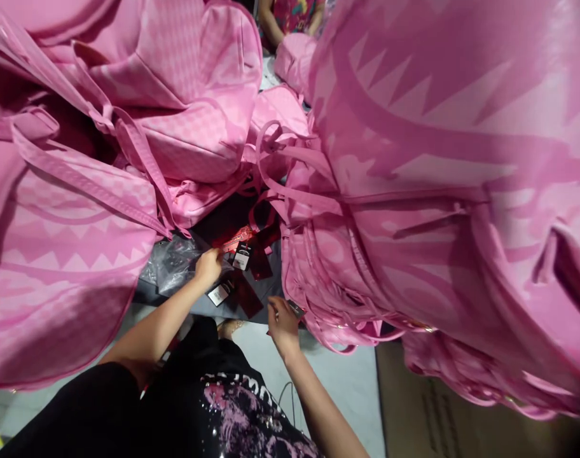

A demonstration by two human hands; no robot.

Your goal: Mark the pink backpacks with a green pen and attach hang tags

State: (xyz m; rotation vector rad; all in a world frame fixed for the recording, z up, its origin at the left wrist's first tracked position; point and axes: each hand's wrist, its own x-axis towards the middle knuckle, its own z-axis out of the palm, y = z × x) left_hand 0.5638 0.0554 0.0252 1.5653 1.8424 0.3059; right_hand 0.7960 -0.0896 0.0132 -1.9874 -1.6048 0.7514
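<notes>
My left hand (208,267) is closed, its fingertips at the end of a bright red tag (237,239) on the dark tabletop. Beside it lie black hang tags with white labels (242,256) and dark red cards (247,298). A crumpled clear plastic bag (175,264) is just left of that hand. Close to the table's front edge, my right hand (283,326) has its fingers bent together. A small dark tag (296,310) shows right beside its fingers; what they pinch is hidden.
Pink patterned backpacks (189,114) are heaped on the left. A tall pile of pink backpacks (414,159) with hanging straps rises on the right, above a cardboard box (428,407). Across the table, another person's arms (271,25) are near a pink bag (296,60).
</notes>
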